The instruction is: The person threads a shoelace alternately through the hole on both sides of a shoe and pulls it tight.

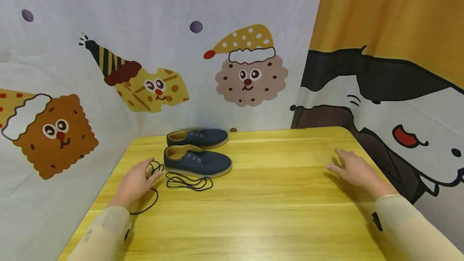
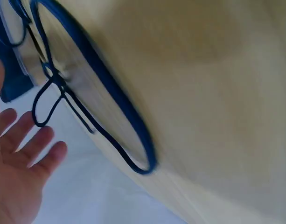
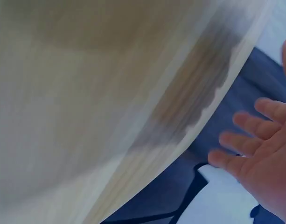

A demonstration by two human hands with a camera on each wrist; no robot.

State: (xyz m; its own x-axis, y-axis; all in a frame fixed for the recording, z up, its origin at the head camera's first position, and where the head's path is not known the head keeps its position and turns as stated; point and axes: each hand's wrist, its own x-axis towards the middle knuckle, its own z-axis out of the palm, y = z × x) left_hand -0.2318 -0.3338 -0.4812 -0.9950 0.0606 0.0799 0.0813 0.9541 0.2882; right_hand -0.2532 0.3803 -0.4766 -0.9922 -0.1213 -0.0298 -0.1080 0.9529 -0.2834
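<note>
My left hand (image 1: 135,183) hovers at the left of the table, its fingers relaxed and spread above a loose dark shoelace (image 2: 118,93). That lace lies on the wood in loops, partly hidden by the hand in the head view. Just right of it, a second dark shoelace (image 1: 189,182) lies folded in flat loops before a navy shoe (image 1: 203,163). Another navy shoe (image 1: 210,137) stands behind the first; both point right and show bare eyelets. Over at the table's right side, my right hand (image 1: 357,172) is held with fingers extended and nothing in it.
The yellow wood-grain table (image 1: 275,196) has rounded far corners. A white cloth (image 1: 163,19) printed with cartoon food hangs behind and to the left. On the right hangs a yellow cloth (image 1: 398,23) with a large cartoon animal.
</note>
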